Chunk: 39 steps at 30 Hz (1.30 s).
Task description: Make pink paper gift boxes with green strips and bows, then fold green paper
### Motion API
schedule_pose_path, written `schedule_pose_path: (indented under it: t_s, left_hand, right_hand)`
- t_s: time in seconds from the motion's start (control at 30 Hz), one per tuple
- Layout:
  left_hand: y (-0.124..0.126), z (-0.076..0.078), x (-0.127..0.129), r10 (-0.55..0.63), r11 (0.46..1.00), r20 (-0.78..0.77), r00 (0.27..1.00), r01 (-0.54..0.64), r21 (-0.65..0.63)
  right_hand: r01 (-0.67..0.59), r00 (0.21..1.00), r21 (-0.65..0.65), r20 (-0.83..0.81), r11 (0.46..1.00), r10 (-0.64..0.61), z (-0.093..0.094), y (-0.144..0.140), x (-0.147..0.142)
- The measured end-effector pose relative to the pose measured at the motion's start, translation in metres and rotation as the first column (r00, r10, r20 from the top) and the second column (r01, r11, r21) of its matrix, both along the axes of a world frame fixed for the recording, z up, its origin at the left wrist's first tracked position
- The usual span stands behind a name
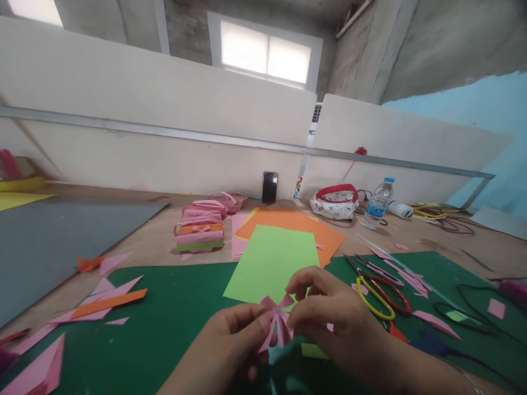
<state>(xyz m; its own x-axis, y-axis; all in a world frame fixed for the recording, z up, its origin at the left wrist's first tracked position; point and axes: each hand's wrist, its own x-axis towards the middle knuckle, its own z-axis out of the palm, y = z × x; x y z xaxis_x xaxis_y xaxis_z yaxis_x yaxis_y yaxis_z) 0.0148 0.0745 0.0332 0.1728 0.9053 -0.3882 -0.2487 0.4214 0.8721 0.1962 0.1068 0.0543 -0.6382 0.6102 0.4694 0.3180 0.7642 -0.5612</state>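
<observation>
My left grip [233, 337] pinches pink paper [281, 329] over green mat [177, 312], right grip [335, 318] at paper's edge, can't tell if grasping.

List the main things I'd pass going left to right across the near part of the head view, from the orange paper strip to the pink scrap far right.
Orange paper strip, left hand, pink paper piece, right hand, scissors, green paper scrap, pink scrap.

The only camera sits on the person's head, near the green mat [177, 307], looking forward and down over it to the white wall [156, 99] behind it.
</observation>
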Motion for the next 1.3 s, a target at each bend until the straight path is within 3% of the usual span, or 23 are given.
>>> schedule_pose_path:
  t_s: [0.17,0.37,0.53,0.63,0.83,1.0,1.3]
  left_hand:
    - [0.0,-0.009,0.001,0.001,0.999,-0.005,1.0,-0.001,0.032]
    - [-0.003,-0.013,0.002,0.076,0.997,0.014,0.997,-0.077,0.008]
    - [-0.003,-0.013,0.005,0.013,0.999,0.088,0.996,-0.01,-0.032]
    - [-0.003,-0.014,0.007,-0.024,1.0,0.047,0.999,0.024,-0.004]
    - [-0.005,-0.006,0.012,0.083,0.99,0.001,0.997,-0.083,-0.111]
    - [-0.006,-0.003,0.014,0.154,0.983,-0.016,0.988,-0.155,-0.095]
    - [-0.005,-0.011,0.013,0.119,0.99,0.029,0.992,-0.117,-0.08]
  right_hand:
    - [0.071,0.997,-0.172,-0.02,0.983,-0.076,0.006,-0.003,-0.001]
    - [0.216,0.972,-0.396,0.0,0.893,-0.235,0.005,-0.004,-0.007]
    - [0.218,0.97,-0.447,-0.002,0.867,-0.245,0.003,-0.005,-0.01]
    - [0.219,0.97,-0.478,0.009,0.851,-0.244,0.004,-0.005,-0.01]
    - [0.187,0.982,-0.46,0.057,0.868,-0.181,0.005,-0.004,-0.008]
    - [0.251,0.968,-0.479,0.138,0.841,-0.21,0.002,-0.003,-0.01]
    - [0.266,0.964,-0.553,0.132,0.79,-0.232,-0.002,0.0,-0.009]
